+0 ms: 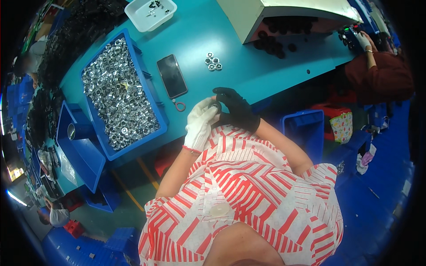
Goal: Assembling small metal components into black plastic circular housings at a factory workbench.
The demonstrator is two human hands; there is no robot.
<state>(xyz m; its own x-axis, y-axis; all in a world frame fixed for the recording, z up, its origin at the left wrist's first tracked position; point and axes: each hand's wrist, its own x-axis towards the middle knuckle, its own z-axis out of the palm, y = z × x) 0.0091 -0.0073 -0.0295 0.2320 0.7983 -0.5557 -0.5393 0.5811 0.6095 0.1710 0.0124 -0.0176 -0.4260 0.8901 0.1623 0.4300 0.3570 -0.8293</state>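
Observation:
My left hand (pixel 200 120), in a white knit glove, and my right hand (pixel 236 109), in a black glove, meet at the table's near edge. Between them is a small dark round part (pixel 215 107), pinched by the fingers of both; its details are mostly covered. Beyond my hands, several small silver rings with dark centres (pixel 213 61) lie grouped on the table. A dark-screened phone (pixel 172 76) with a red ring strap (pixel 179 106) rests to the left of them.
A blue bin (pixel 163 126) full of shiny metal rings fills the left side of the teal table (pixel 195 31). A white tray (pixel 141 25) with small parts stands behind. Black round parts (pixel 271 45) spill from a cream housing (pixel 239 17). A co-worker (pixel 377 73) sits far right.

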